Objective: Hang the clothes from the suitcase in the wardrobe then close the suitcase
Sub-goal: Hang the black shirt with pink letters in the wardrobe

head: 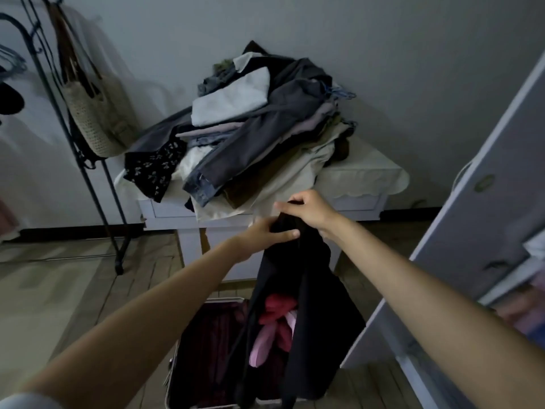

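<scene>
Fingers (290,233) of both hands pinch the top edge of a black garment (298,296) hanging over the open suitcase (206,335) before the bench (358,184), soft, light and floppy, probably best held near its shoulders.

Clothes pile (253,125) on white table (362,175)

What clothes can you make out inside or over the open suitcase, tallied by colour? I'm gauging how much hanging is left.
Black: 1, the black garment held up by left hand and right hand
Red: 1, red item
Pink: 1, pink item
Total: 3 over the suitcase; anything deeper is too dark to tell.
</scene>
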